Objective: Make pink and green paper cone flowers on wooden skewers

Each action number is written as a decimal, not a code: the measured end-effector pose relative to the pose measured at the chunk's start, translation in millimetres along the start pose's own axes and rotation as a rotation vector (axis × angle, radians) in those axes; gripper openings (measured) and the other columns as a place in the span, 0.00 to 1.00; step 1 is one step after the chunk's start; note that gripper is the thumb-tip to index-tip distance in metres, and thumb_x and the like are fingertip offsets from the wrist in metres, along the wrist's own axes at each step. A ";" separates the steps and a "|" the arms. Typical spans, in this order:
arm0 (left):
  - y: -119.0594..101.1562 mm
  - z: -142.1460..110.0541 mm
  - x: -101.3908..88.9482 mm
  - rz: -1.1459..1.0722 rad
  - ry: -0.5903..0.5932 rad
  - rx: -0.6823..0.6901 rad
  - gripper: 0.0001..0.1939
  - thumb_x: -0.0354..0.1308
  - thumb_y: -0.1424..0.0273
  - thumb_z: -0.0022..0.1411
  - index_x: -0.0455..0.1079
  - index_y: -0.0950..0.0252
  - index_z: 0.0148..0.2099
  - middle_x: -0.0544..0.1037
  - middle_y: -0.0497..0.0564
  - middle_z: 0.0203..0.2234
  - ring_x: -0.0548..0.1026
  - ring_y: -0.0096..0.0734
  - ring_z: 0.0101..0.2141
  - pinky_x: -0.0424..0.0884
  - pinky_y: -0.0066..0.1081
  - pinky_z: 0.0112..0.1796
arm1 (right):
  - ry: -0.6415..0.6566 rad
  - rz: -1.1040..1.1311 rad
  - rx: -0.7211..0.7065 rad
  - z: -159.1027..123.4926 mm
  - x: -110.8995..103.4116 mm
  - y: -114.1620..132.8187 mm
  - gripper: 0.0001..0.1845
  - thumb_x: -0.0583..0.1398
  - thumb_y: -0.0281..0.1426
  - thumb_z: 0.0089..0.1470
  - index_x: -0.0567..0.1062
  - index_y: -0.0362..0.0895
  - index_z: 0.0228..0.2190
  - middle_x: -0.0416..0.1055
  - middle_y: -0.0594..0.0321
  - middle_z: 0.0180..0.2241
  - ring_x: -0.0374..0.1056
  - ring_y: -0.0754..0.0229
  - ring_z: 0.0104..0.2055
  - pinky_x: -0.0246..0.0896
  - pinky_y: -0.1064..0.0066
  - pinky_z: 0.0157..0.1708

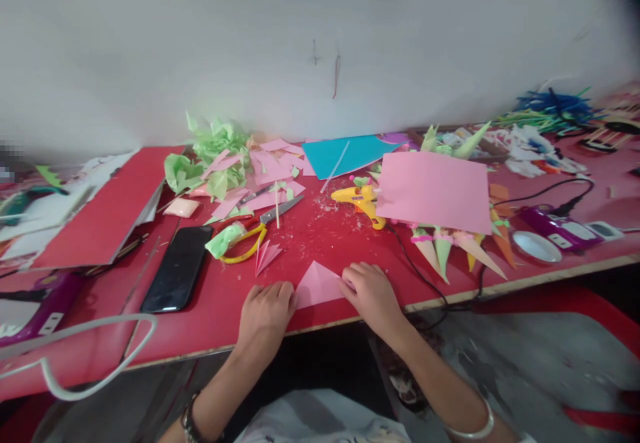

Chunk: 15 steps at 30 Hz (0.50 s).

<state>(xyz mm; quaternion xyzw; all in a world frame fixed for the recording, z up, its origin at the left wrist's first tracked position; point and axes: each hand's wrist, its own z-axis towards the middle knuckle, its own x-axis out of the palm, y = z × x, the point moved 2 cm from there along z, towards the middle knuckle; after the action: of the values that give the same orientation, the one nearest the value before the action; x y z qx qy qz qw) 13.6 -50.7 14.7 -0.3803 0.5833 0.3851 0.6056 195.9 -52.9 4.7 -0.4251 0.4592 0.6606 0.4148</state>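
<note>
A small pink paper (pixel 318 285), folded into a triangle, lies near the front edge of the red table (pixel 210 309). My left hand (pixel 265 309) rests with curled fingers pressed on the paper's left corner. On the paper's right corner my right hand (pixel 371 294) presses down, its fingers bent. Both hands pin the folded paper flat on the table.
Behind the hands lie yellow-handled scissors (pixel 250 239), a black phone (pixel 177 268), a yellow glue gun (pixel 361 201) with its black cord, a large pink sheet (pixel 434 191), paper cones (pixel 453 249), a tape roll (pixel 537 247), green and pink scraps (pixel 220 163) and a white cable (pixel 85 356).
</note>
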 end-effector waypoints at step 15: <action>24.6 9.0 1.5 -0.036 0.039 0.398 0.17 0.46 0.69 0.61 0.60 0.50 0.52 0.66 0.50 0.47 0.65 0.36 0.44 0.59 0.39 0.44 | -0.039 -0.068 -0.011 -0.4 6.1 0.7 0.14 0.51 0.31 0.54 0.65 0.43 0.19 0.64 0.64 0.21 0.59 0.61 0.28 0.43 0.70 0.30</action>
<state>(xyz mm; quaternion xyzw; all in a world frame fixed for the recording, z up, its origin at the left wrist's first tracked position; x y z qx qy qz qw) -5.1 -32.3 13.2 -0.2709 0.6526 0.2438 0.6643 193.5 -52.5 -1.0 -0.4299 0.4324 0.6568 0.4436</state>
